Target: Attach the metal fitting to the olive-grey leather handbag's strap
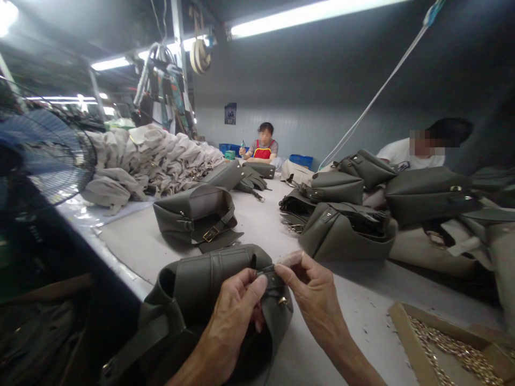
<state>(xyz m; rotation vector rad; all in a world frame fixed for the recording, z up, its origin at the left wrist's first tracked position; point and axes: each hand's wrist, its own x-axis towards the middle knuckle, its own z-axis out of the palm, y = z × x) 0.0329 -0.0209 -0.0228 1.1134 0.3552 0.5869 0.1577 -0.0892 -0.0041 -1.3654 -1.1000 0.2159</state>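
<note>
A dark olive-grey handbag (pixel 219 268) lies on its side at the table's near edge, its strap hanging toward the lower left. My left hand (pixel 237 308) grips the bag's edge, thumb on top of a small strap tab and fingers curled underneath. At the other side of that tab, my right hand (pixel 311 289) pinches with thumb and forefinger; whether a small part sits between them I cannot make out. A gold-coloured metal fitting (pixel 283 301) shows on the bag just below the fingertips.
A shallow cardboard box (pixel 402 321) of small gold metal pieces stands at lower right. More dark bags (pixel 346 230) are heaped on the right, another bag (pixel 189 214) ahead. Pale cloth pieces (pixel 153 155) and a fan (pixel 44 150) are left. Two people sit beyond the table.
</note>
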